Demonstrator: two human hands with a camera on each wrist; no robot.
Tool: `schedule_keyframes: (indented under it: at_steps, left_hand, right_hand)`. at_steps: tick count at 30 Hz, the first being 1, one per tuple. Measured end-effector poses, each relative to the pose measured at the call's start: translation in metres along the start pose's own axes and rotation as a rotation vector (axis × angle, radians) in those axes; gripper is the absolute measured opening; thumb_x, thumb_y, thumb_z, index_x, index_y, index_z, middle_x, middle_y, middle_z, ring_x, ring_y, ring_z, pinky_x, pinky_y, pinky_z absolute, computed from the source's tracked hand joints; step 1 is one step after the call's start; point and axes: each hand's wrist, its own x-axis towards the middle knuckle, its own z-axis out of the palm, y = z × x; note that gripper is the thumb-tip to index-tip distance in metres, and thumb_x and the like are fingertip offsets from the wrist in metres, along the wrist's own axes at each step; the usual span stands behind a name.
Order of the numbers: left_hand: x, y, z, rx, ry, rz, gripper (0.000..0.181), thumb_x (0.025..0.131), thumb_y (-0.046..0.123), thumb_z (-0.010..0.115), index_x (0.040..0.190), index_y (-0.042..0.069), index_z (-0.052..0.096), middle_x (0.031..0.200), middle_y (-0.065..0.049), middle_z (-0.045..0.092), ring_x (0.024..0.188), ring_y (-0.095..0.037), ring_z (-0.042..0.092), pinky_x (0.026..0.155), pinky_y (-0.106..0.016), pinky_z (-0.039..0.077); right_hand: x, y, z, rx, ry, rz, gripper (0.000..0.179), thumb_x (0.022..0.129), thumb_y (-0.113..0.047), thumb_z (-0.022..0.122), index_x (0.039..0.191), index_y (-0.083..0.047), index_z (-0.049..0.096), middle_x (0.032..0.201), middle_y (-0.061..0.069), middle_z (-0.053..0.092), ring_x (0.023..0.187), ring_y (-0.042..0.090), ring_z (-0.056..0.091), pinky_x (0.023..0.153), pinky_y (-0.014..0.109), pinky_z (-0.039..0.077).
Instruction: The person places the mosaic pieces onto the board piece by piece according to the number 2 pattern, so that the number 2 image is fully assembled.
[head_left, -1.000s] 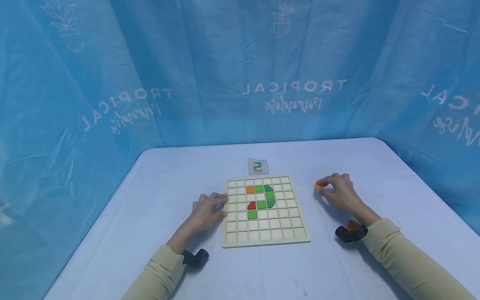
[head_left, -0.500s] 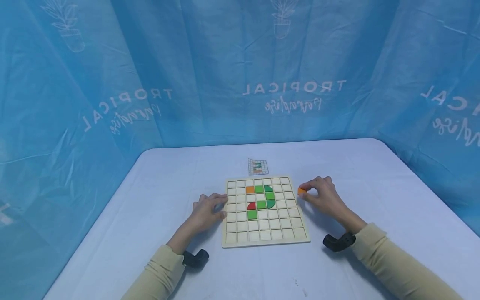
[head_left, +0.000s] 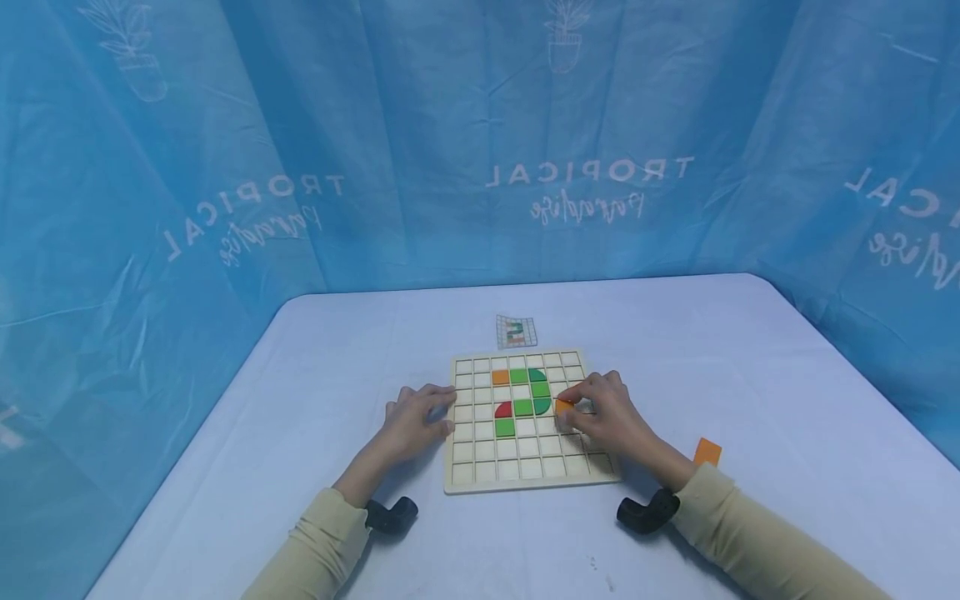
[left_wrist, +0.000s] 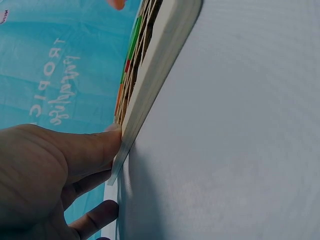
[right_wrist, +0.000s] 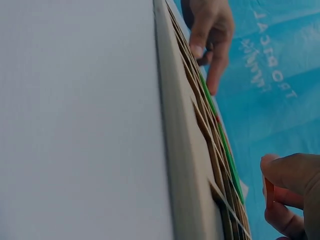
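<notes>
My left hand [head_left: 411, 423] rests its thumb and fingertips at the left edge of a pale wooden grid board [head_left: 530, 469]. In the left wrist view the thumb [left_wrist: 92, 150] touches the board's edge. My right hand [head_left: 611, 421] pinches an orange square tile [head_left: 563, 407] between thumb and fingers, over the board's right half. The right wrist view shows this tile [right_wrist: 269, 192] edge-on, raised above the board. On the grid lie another orange square [head_left: 500, 377], several green squares and quarter-circles, and a red quarter-circle [head_left: 503, 410].
A small printed grid card [head_left: 516, 331] with a coloured pattern lies behind the board. One loose orange tile [head_left: 707, 452] is on the white tabletop [head_left: 360, 350], beside the right sleeve. A blue curtain [head_left: 420, 125] hangs around the table. Both wrists carry black camera mounts [head_left: 393, 517].
The right hand has carried the orange tile leftward from the tabletop to over the board. A loose orange tile by the right sleeve now shows more fully. The left hand stays put.
</notes>
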Motion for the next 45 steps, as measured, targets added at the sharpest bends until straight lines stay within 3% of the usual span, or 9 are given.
schedule_keyframes:
  at_steps: [15,24,34,45]
  left_hand:
    - [0.001,0.001,-0.001,-0.003,-0.01,-0.011,0.047,0.086,0.018,0.072,0.129,0.006,0.061,0.135,-0.003,0.055,0.101,-0.023,0.042,0.081,-0.045,0.028]
    - [0.0,-0.001,0.001,-0.012,0.004,0.003,0.046,0.085,0.016,0.072,0.129,0.005,0.061,0.135,-0.002,0.055,0.099,-0.022,0.042,0.079,-0.044,0.027]
    - [-0.001,0.0,0.002,-0.001,0.007,-0.007,0.046,0.085,0.017,0.072,0.128,0.006,0.061,0.134,-0.001,0.055,0.098,-0.021,0.041,0.08,-0.044,0.027]
    - [-0.001,0.001,0.001,-0.012,0.005,-0.008,0.046,0.086,0.017,0.071,0.129,0.006,0.061,0.134,-0.001,0.055,0.097,-0.02,0.04,0.08,-0.044,0.027]
  right_hand:
    - [-0.006,-0.025,0.034,0.03,-0.045,-0.047,0.024,0.08,-0.022,0.078,0.102,-0.014,0.075,0.09,-0.008,0.054,0.086,0.015,0.034,0.073,0.035,0.031]
    - [-0.005,-0.038,0.051,-0.057,-0.005,-0.171,0.027,0.075,-0.028,0.082,0.098,-0.015,0.075,0.086,-0.007,0.053,0.083,0.015,0.034,0.072,0.033,0.029]
    - [-0.004,-0.043,0.059,-0.075,0.049,-0.308,0.023,0.073,-0.021,0.083,0.093,-0.013,0.076,0.084,-0.005,0.055,0.081,0.014,0.037,0.072,0.033,0.031]
    - [-0.003,-0.049,0.061,-0.099,-0.006,-0.268,0.022,0.075,-0.024,0.082,0.095,-0.015,0.076,0.087,-0.006,0.055,0.084,0.015,0.038,0.075,0.033,0.031]
